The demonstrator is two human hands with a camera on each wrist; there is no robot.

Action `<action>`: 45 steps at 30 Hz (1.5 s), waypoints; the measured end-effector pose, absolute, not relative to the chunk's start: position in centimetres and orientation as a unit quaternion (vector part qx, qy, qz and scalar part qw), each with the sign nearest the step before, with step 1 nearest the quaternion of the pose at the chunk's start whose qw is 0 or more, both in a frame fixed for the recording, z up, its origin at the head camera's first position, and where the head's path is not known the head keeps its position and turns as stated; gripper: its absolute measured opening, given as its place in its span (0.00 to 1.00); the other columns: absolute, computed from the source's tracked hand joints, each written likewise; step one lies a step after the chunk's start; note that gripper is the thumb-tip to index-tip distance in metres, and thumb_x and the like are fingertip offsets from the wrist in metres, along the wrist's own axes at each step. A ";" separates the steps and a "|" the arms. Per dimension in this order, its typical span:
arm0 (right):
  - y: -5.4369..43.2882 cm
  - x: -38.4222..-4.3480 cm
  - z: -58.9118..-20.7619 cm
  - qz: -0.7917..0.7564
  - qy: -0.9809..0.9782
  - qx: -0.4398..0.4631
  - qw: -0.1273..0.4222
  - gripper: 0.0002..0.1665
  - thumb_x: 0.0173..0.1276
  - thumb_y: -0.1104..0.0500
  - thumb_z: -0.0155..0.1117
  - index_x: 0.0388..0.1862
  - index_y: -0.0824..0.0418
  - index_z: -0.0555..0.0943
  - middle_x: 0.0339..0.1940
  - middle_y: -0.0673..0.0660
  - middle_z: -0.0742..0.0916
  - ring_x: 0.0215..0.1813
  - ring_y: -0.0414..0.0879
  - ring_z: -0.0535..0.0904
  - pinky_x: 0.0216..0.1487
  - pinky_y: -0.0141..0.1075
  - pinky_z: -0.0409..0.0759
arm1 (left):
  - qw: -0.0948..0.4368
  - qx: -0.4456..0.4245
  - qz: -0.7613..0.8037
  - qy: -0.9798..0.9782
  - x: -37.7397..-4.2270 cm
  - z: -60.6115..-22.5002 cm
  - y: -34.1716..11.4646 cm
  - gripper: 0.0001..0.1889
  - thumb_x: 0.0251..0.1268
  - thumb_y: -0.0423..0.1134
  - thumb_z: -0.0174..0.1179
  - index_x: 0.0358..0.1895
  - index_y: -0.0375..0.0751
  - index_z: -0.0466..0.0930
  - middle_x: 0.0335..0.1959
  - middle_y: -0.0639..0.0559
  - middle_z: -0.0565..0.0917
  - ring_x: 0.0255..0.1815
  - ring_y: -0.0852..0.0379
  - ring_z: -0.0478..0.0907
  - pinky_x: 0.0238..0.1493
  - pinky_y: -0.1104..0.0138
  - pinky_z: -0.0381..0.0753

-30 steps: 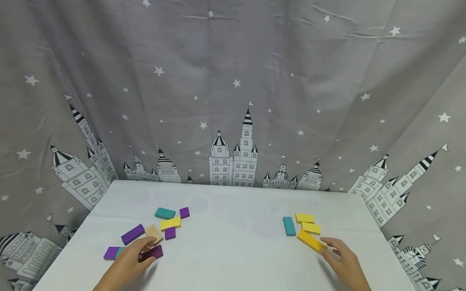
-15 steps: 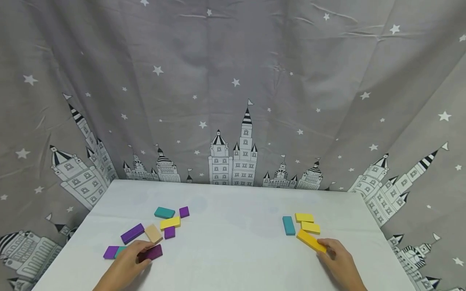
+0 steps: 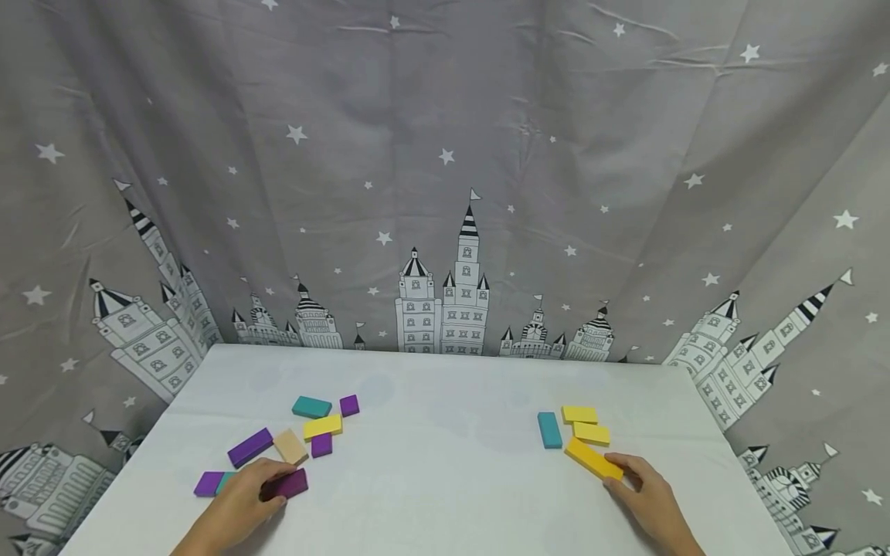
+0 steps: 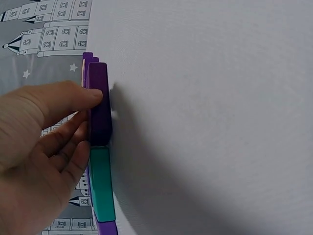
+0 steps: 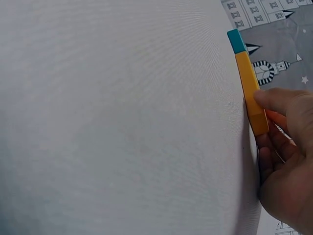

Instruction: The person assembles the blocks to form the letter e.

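Observation:
At the lower left of the head view, my left hand (image 3: 239,498) pinches a dark purple block (image 3: 292,484) between thumb and fingers. The left wrist view has the thumb on the near face of that block (image 4: 100,110) and the fingers behind it. A teal block (image 4: 101,183) sits just past its end, partly hidden by the hand in the head view. On the right, my right hand (image 3: 650,494) pinches the near end of a long orange-yellow block (image 3: 591,459). Its thumb presses the side of this block (image 5: 250,88) in the right wrist view.
Beyond the left hand lie a tan block (image 3: 290,447), a long purple block (image 3: 250,448), a yellow block (image 3: 323,427), a teal block (image 3: 311,407) and small purple ones. Near the right hand are two yellow blocks (image 3: 591,434) and a teal one (image 3: 549,430). A grey curtain (image 3: 445,154) hangs behind the white table (image 3: 431,463).
My right hand has moved slightly left and its fingers have closed on the orange-yellow block. The left thumb and fingers have drawn in a little around the dark purple block.

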State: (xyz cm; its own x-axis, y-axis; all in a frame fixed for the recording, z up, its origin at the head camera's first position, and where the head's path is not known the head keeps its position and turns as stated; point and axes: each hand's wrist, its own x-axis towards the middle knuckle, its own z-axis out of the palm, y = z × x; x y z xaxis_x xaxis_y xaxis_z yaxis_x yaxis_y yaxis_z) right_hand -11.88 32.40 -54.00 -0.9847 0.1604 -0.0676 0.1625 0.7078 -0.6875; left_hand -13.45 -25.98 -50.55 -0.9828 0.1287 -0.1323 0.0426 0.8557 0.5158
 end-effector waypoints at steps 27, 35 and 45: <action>32.6 -11.9 -54.4 -0.389 0.916 0.091 -0.004 0.25 0.66 0.62 0.70 0.61 0.67 0.78 0.63 0.69 0.78 0.65 0.65 0.73 0.64 0.56 0.73 | 0.050 0.191 0.350 0.916 -15.0 -49.8 -22.1 0.20 0.55 0.32 0.72 0.53 0.38 0.84 0.49 0.47 0.83 0.48 0.49 0.79 0.48 0.55 0.83; 32.6 -11.9 -54.6 -0.393 0.916 0.087 -0.009 0.25 0.67 0.61 0.69 0.62 0.67 0.78 0.62 0.67 0.79 0.65 0.64 0.73 0.65 0.54 0.72 | 0.030 0.232 0.365 0.901 -16.6 -50.4 -19.7 0.19 0.55 0.31 0.72 0.52 0.40 0.84 0.46 0.55 0.83 0.44 0.59 0.77 0.45 0.63 0.81; 32.6 -11.7 -54.6 -0.404 0.911 0.087 -0.012 0.25 0.68 0.62 0.69 0.63 0.67 0.78 0.63 0.66 0.79 0.66 0.63 0.72 0.66 0.53 0.71 | 0.045 0.267 0.364 0.891 -18.6 -50.6 -16.8 0.18 0.57 0.31 0.70 0.53 0.39 0.84 0.46 0.54 0.83 0.47 0.55 0.78 0.49 0.61 0.81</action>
